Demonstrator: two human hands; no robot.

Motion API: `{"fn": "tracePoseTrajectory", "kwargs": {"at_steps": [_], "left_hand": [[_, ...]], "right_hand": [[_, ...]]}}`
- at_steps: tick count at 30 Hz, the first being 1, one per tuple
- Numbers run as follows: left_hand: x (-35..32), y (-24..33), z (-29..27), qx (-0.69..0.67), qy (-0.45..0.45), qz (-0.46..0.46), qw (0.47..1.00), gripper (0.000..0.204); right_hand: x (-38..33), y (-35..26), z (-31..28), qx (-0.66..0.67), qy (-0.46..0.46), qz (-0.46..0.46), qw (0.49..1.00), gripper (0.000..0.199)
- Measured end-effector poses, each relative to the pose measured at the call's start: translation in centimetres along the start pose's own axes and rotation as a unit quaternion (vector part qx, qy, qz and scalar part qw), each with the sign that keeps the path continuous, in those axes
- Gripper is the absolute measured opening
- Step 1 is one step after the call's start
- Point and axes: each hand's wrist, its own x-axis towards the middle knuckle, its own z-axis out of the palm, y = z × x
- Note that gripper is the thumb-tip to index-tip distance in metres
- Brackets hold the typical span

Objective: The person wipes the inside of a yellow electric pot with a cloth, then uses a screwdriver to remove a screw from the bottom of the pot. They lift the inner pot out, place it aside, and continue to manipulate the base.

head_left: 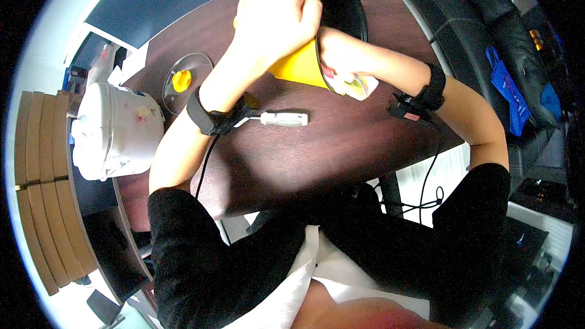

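Gripping a yellow pot (298, 67) from above, the left hand (274, 21) is curled tight over its upper side near the top centre of the frame. This left grip is closed, fingers wrapped round the yellow body. The pot lies tilted on the dark wooden bench (317, 146), its black inside turned toward the upper right. The right hand (341, 64) sits just right of the pot at its rim, pressing a pale cloth (356, 85) against it; its grip is closed on the cloth, though the fingers are partly hidden.

Both wrists wear black bands, with a thin cable running down from the left one.

Below the hands, a white plug (283, 119) lies flat on the bench. Left of the left forearm, a clear glass lid (195, 64) with a yellow knob (181, 80) rests on the bench. Further left, at the bench's edge, stands a white cooker (116, 131), its top closed. Cardboard boxes (46, 189) line the far left of the frame. A black chair (487, 30) fills the upper right.
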Motion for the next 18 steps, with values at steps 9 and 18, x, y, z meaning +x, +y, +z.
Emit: {"fn": "tracePoseTrajectory", "kwargs": {"at_steps": [9,18], "left_hand": [[-0.3,-0.3,-0.1,-0.029,-0.009,0.012,0.999,0.035],[-0.8,-0.9,0.0,-0.056,0.027,0.003,0.998,0.039]], "right_hand": [[2.3,0.1,-1.1,0.559,0.122,-0.037,0.819,0.015],[-1.3,4.3,-0.9,-0.322,-0.068,-0.243,0.912,0.03]]}}
